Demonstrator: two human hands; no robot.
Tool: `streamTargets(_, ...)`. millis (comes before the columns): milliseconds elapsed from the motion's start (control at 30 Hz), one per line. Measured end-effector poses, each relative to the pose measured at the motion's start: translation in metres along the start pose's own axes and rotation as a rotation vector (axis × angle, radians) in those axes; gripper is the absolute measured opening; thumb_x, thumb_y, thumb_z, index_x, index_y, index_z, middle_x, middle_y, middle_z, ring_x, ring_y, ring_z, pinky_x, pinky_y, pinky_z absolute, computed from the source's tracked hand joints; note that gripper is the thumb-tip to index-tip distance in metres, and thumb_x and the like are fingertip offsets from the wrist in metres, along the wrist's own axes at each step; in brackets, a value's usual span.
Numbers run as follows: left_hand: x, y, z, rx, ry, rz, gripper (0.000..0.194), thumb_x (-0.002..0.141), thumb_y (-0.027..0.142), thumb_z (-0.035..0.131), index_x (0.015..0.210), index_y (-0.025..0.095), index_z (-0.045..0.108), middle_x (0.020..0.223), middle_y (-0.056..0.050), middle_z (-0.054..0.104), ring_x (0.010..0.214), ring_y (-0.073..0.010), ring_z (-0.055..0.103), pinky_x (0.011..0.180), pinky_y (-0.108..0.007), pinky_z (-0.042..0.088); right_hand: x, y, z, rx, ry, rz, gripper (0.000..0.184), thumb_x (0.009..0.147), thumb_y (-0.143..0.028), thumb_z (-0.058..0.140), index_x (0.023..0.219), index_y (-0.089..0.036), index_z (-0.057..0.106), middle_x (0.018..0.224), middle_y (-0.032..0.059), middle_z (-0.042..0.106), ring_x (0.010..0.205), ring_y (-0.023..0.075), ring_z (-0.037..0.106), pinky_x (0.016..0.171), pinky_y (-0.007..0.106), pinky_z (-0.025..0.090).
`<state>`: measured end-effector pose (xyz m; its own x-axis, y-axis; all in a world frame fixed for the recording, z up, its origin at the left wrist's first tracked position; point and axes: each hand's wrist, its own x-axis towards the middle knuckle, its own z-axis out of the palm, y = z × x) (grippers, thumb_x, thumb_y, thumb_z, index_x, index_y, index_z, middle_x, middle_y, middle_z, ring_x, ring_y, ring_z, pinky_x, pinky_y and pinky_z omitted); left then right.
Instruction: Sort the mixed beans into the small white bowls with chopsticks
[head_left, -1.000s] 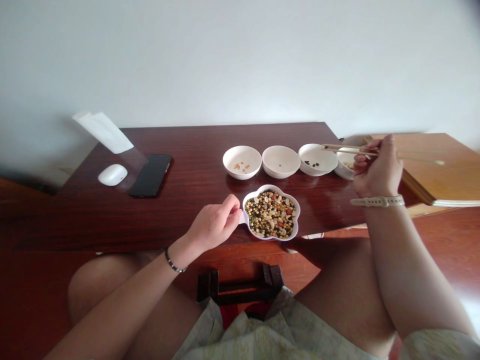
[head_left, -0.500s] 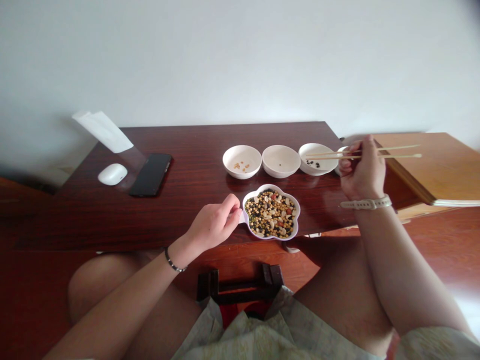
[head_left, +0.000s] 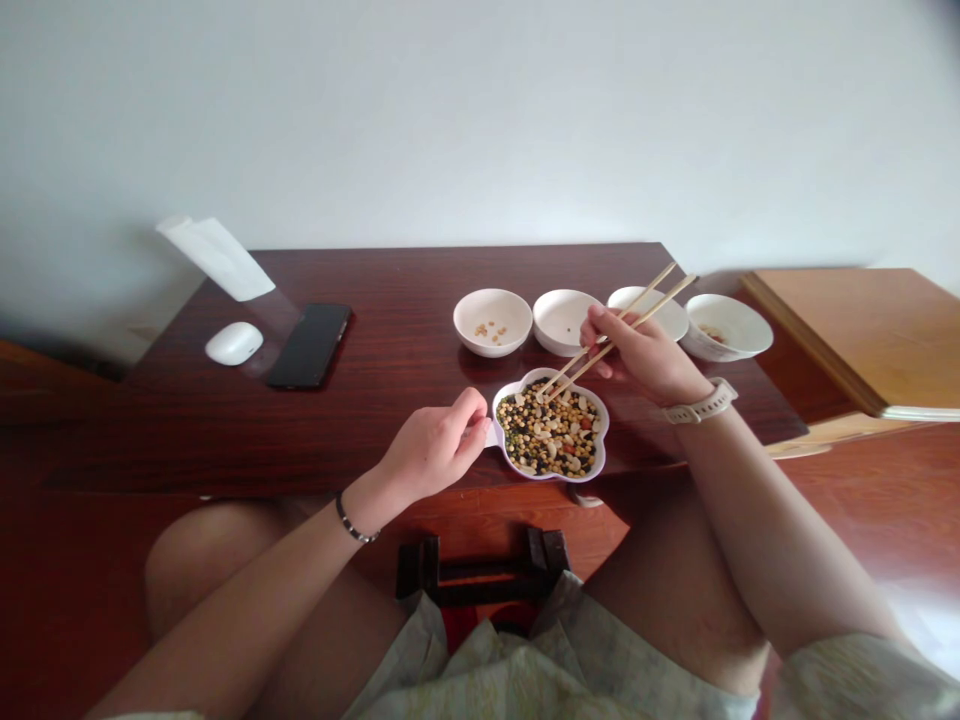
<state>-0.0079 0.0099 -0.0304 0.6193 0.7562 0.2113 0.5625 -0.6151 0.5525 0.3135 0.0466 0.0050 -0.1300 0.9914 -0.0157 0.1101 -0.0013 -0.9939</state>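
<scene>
Head camera looks down on the right hand [head_left: 637, 355], its fingers closed in a pen-like grip around a pair of wooden chopsticks [head_left: 651, 288]. The chopsticks slant down and left from the hand, their tips reaching into a flower-shaped white dish [head_left: 604, 440] just beside it. Whether they pinch anything is too small to tell. The dish holds a dense mix of beans [head_left: 551, 435], pale, yellow, green, black and reddish. Left of the dish, the left hand [head_left: 431, 450] is loosely curled, its fingertips [head_left: 477, 430] against the dish's small handle [head_left: 490, 435]. A cream watch strap [head_left: 701, 402] circles the right wrist and a dark bracelet [head_left: 354, 520] the left.

Below both hands, a dark wooden stand [head_left: 480, 572] sits on the floor. Beyond the right hand, four white bowls stand in a row on a reddish-brown wooden table [head_left: 375, 440]: the nearest [head_left: 649, 313] lies behind the chopsticks, and the rightmost [head_left: 726, 327] holds a few pale bits. Two more [head_left: 559, 322] [head_left: 491, 322] stand farther left. Past the left hand lie a black phone [head_left: 309, 345], a white mouse [head_left: 234, 344] and a white paper strip [head_left: 216, 258].
</scene>
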Motion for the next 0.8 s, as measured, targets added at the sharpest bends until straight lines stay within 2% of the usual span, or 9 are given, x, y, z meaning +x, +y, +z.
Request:
streamTargets(200,0.0001,-0.0003,0.0004,0.003,0.001,0.007,0.011,0.11,0.027,0.048,0.099,0.024,0.047,0.074,0.004,0.062,0.057,-0.0143,0.057,0.061,-0.028,0.035,0.002,0.0025,0.0025,0.04,0.019,0.015,0.054,0.101,-0.07,0.068,0.081,-0.02,0.066,0.056,0.0002,0.054,0.048,0.0101,0.049,0.041,0.022,0.031)
streamTargets(467,0.0003,0.0002,0.0003,0.009,0.001,0.001,0.011,0.109,0.027,0.048,0.099,0.023,0.048,0.074,0.004,0.063,0.057,-0.0139,0.058,0.059,-0.027,0.035,-0.0003,0.0028,0.0059,0.0,0.002,-0.008,0.054,0.105,-0.068,0.065,0.081,-0.019,0.066,0.055,0.0006,0.054,0.048,0.0095,0.05,0.042,0.021,0.031)
streamTargets(800,0.0002,0.0012,0.0,-0.007,0.005,-0.001,0.012,0.109,0.027,0.048,0.098,0.024,0.047,0.072,0.004,0.061,0.056,-0.0137,0.056,0.059,-0.027,0.034,0.0022,0.0045,0.0083,0.016,0.007,-0.003,0.056,0.101,-0.071,0.068,0.078,-0.02,0.064,0.054,-0.0004,0.052,0.046,0.0092,0.047,0.041,0.022,0.03)
